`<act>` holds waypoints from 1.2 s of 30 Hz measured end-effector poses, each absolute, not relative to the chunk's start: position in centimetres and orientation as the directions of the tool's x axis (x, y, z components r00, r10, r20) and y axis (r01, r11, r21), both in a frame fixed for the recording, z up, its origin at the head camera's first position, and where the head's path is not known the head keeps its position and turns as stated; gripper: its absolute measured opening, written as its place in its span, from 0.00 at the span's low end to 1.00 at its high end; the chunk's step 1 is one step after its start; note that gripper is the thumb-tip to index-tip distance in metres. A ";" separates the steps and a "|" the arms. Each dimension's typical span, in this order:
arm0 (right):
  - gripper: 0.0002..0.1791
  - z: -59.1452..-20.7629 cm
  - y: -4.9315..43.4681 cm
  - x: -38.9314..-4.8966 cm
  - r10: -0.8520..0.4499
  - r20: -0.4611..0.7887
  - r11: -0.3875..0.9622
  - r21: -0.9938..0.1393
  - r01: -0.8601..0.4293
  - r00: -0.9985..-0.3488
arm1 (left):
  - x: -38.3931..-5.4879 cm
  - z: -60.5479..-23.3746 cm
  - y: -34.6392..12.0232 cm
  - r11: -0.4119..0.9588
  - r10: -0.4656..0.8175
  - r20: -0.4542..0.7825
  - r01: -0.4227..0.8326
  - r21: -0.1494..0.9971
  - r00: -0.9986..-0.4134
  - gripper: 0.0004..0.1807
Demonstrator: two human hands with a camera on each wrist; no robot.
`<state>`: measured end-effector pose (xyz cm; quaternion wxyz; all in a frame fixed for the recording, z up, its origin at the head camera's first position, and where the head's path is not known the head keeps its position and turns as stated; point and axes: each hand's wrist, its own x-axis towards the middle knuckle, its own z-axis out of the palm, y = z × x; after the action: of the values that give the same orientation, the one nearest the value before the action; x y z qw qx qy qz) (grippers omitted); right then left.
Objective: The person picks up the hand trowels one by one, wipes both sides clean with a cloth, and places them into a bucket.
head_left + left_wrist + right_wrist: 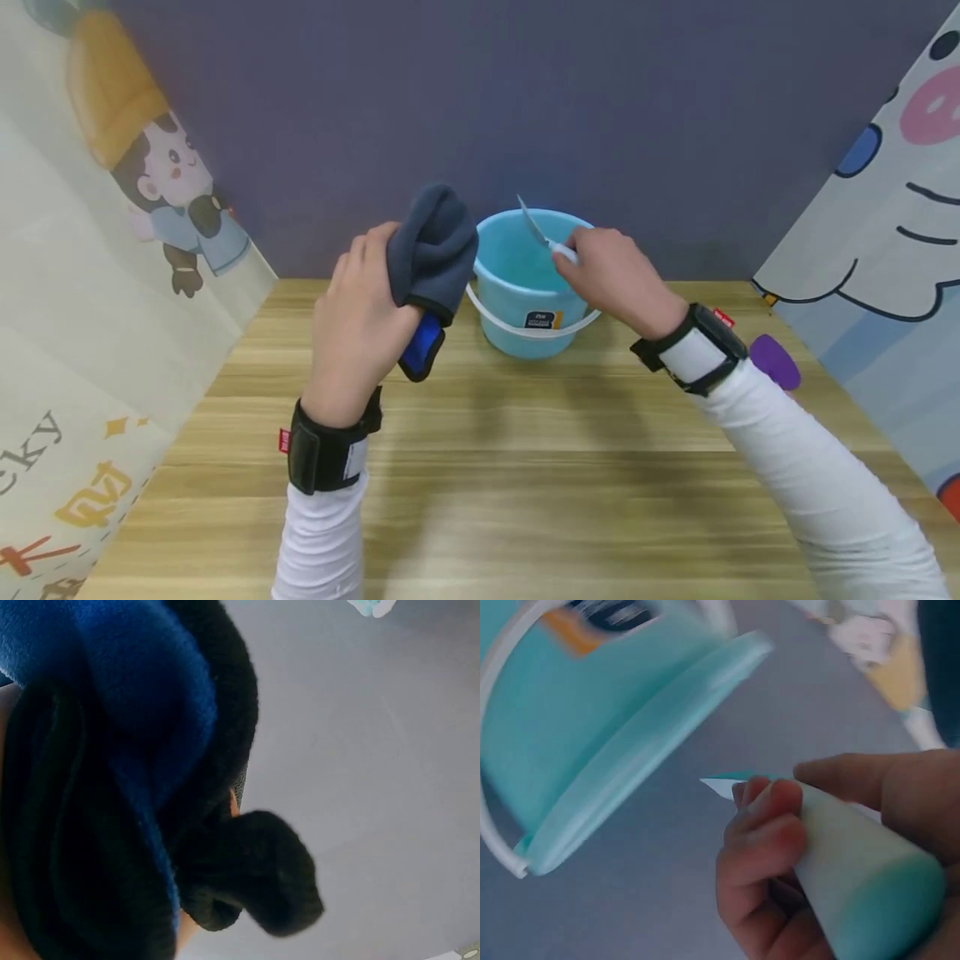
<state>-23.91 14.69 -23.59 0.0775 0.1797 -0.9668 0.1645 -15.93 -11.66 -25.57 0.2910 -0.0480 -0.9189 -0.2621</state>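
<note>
My left hand [360,304] grips a folded cloth [435,246], dark grey outside with a blue fuzzy inner side and black edging. In the left wrist view the cloth [157,697] hides most of that hand. In my right hand [618,271] is a small knife [534,223] with a pale handle, its blade pointing up and left. The right wrist view shows fingers and thumb around the thick handle [862,862], which has a teal end. Behind the knife stands a light blue bucket [517,304], upright, its white bail hanging in front.
The bucket is on a wood-grain table [525,500], close to a dark blue-grey back wall [480,100]. A purple object [776,362] lies at the right, partly hidden by my right forearm. Printed cartoon panels flank both sides.
</note>
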 end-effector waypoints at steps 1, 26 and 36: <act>0.17 -23.6 14.7 -24.7 -0.332 0.191 0.882 -0.283 -0.376 -0.924 | -15.9 -25.6 -11.6 0.858 -0.065 0.559 0.240 0.454 -0.827 0.32; 0.10 -27.0 12.3 -32.9 -0.417 -0.155 0.901 -0.206 -0.383 -0.896 | -16.2 -25.6 -11.1 0.862 -0.051 0.542 0.237 0.448 -0.839 0.32; 0.18 -26.9 12.6 -32.7 -0.433 -0.165 0.892 -0.217 -0.395 -0.886 | -16.2 -25.6 -11.0 0.862 -0.048 0.534 0.235 0.449 -0.844 0.32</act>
<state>-32.69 12.59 -26.91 -0.1052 0.2141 -0.9671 0.0891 -16.24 -11.03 -25.60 0.2744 -0.0504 -0.9251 -0.2575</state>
